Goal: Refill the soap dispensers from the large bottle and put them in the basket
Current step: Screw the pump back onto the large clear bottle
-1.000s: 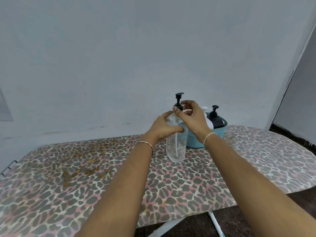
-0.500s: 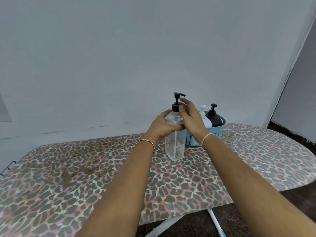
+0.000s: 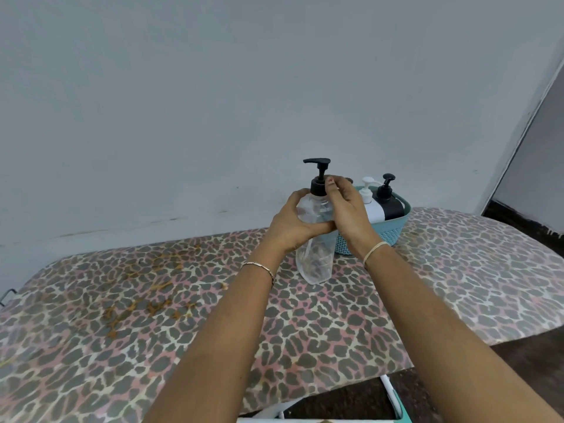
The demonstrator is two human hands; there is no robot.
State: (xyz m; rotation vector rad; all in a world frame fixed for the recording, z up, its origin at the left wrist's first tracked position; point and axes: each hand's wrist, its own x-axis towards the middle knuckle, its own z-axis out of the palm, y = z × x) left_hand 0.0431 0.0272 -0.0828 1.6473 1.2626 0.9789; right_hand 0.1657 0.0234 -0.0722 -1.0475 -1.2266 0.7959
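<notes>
Holding firm with left hand [image 3: 293,222] around clear dispenser [image 3: 314,257] on the leopard-print board [image 3: 183,300], right hand [image 3: 346,209] pinching black pump collar [image 3: 319,188], probably screwing it; next, lifting into blue basket [image 3: 384,230] just beside, near two dispensers inside.

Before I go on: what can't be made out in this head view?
- Clear dispenser: fill level unreadable; left hand covers its middle.
- Cap: right hand hides whether it is tight.
- Basket: front and contents partly behind the right hand.
- Large bottle: not in view.
</notes>
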